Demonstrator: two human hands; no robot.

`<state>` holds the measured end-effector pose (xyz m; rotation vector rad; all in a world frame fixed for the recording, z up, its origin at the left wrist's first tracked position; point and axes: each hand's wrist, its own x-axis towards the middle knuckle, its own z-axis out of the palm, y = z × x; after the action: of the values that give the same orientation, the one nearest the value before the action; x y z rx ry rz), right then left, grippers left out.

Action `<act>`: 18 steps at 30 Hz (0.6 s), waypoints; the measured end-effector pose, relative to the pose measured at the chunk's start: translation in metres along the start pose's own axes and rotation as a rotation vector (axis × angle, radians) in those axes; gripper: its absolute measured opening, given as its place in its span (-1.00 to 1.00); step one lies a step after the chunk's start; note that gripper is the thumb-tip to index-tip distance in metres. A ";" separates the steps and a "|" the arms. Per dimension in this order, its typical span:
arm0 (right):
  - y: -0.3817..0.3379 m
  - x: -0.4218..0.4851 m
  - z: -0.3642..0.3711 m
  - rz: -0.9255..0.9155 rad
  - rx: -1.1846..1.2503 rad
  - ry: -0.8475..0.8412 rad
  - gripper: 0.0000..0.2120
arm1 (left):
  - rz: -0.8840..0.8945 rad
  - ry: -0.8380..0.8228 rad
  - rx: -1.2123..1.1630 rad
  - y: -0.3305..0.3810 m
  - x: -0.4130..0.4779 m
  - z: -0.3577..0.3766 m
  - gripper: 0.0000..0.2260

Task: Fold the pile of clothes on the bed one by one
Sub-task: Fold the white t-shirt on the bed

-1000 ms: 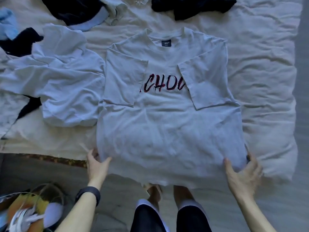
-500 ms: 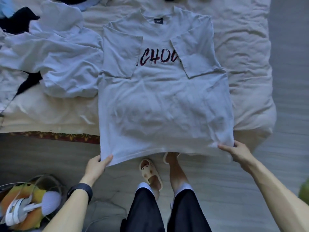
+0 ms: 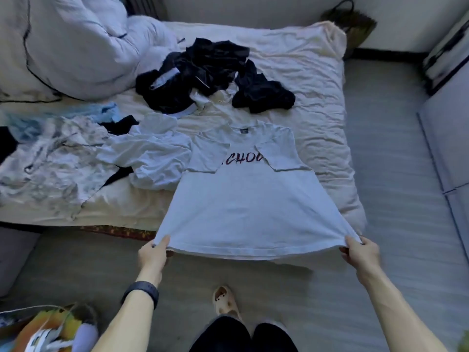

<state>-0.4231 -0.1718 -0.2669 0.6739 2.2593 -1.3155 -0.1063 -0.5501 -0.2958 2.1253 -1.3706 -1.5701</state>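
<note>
At the near edge of the bed (image 3: 317, 72), six o'clock side: white T-shirt (image 3: 243, 199), front up, collar toward twelve, both sleeves folded in across the chest print. Upper half flat on the sheet; lower half lifted off the mattress and drawn out toward six, hem stretched taut between two hands. Left hand (image 3: 153, 257) pinching the hem corner at seven o'clock, thumb over the cloth. Right hand (image 3: 360, 255) gripping the opposite corner at five o'clock. Black band (image 3: 142, 292) on the left wrist.

Handles as thin cotton, by the look: light, limp, no stiffness of its own, not slippery, nothing to break. Sags wherever unsupported, so best held by the two hem corners as now, under mild tension to stop the middle from drooping and the tucked sleeves from sliding out. Probably next: carry the hem up toward twelve to meet the collar, lowering evenly so no crease gets trapped. Risk of a lopsided fold if one corner leads.

Beyond, at twelve o'clock: heap of dark clothes (image 3: 210, 72), unfolded. At ten: a rumpled white garment (image 3: 152, 158) just beside the shirt's folded sleeve, then a pale patterned piece (image 3: 50, 161) farther toward nine. Bunched duvet (image 3: 63, 47) at eleven. On the floor at six, a beige sandal (image 3: 225, 301).
</note>
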 end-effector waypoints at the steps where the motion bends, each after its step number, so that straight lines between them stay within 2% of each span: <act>1: -0.006 -0.004 -0.010 -0.011 0.029 0.022 -0.79 | 0.000 0.019 -0.002 0.001 -0.012 -0.005 -0.63; 5: -0.005 -0.028 -0.057 -0.049 0.165 0.046 -0.88 | -0.001 0.051 -0.037 -0.017 -0.076 -0.019 -0.74; 8: 0.026 -0.044 -0.086 -0.035 0.203 0.034 -0.90 | -0.058 0.054 -0.087 -0.056 -0.117 -0.028 -0.72; 13: 0.113 -0.053 -0.120 0.136 0.149 0.009 -0.93 | -0.153 0.059 -0.094 -0.131 -0.165 -0.031 -0.76; 16: 0.151 -0.055 -0.134 0.251 0.162 -0.004 -0.94 | -0.222 0.053 -0.140 -0.156 -0.173 -0.039 -0.89; 17: 0.157 -0.056 -0.137 0.283 0.189 -0.010 -0.99 | -0.244 0.058 -0.164 -0.160 -0.171 -0.043 -0.91; 18: 0.161 -0.055 -0.141 0.305 0.219 -0.015 -0.94 | -0.258 0.061 -0.192 -0.161 -0.168 -0.048 -0.90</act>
<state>-0.3003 0.0112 -0.2783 1.0342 1.9209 -1.4165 0.0199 -0.3520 -0.2589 2.2791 -0.9148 -1.6340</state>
